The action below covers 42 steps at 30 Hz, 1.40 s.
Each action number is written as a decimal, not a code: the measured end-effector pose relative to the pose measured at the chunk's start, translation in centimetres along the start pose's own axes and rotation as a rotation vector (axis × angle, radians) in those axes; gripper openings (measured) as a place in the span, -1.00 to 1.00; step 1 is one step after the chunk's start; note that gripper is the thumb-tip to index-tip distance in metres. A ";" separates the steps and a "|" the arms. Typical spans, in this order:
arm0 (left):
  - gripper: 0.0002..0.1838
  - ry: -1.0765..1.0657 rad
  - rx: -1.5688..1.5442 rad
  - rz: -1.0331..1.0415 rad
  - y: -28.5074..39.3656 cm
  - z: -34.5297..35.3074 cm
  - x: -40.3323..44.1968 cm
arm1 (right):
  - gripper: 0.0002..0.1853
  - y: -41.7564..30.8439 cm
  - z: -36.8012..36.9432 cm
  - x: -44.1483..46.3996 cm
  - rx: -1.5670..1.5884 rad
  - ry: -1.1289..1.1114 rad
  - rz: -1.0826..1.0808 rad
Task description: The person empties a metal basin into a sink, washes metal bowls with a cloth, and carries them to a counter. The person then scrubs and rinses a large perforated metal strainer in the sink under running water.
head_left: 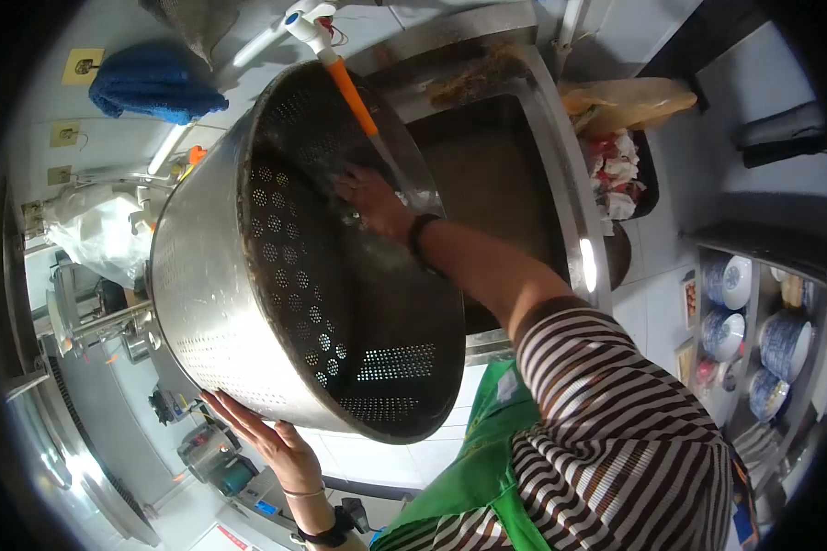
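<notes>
A large, deep metal strainer pot (216, 303), with round clusters of holes in its bottom and rows of small holes in its wall, lies tilted at the sink's edge, mouth toward me. My right hand (374, 204) reaches inside it, near the inner wall. Splashing water blurs those fingers, so whether anything is in them cannot be made out. Water runs into the pot from an orange hose end (352, 96) on a white tap (311, 28). Against the pot's outer wall my left hand (271, 445) lies with straight fingers, pressing from outside.
Behind the pot is a steel sink (560, 156) with a dark basin. A bin of crumpled waste (620, 174) stands beyond it. Shelves at right hold blue-patterned bowls (786, 349). A blue cloth (152, 83) hangs by wall sockets, and a clear plastic bag (106, 230) hangs at left.
</notes>
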<state>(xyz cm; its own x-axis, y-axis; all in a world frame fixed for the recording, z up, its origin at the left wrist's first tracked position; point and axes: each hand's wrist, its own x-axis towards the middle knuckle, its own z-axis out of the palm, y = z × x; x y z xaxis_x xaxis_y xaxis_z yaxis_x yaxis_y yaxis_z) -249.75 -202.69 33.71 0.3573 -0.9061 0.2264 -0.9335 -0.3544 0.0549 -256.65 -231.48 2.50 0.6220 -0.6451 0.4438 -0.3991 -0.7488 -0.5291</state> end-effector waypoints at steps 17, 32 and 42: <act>-0.23 -0.057 0.044 0.075 0.6 -1.3 3.8 | -0.66 -0.3 7.9 1.0 0.758 0.106 0.527; -0.18 -0.035 0.096 0.066 -1.8 -0.7 2.0 | -0.55 -7.5 9.6 -0.4 0.631 0.010 0.602; -0.18 -0.009 0.094 0.058 -2.3 0.0 0.8 | -0.75 -21.5 -5.5 6.8 1.008 0.321 -0.355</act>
<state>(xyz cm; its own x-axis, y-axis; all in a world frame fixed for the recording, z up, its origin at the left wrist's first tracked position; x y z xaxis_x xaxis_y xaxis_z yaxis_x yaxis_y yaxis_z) -247.29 -202.53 33.77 0.3038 -0.9275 0.2179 -0.9457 -0.3213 -0.0491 -247.55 -220.61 20.85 0.3312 -0.5373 0.7756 0.5869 -0.5264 -0.6152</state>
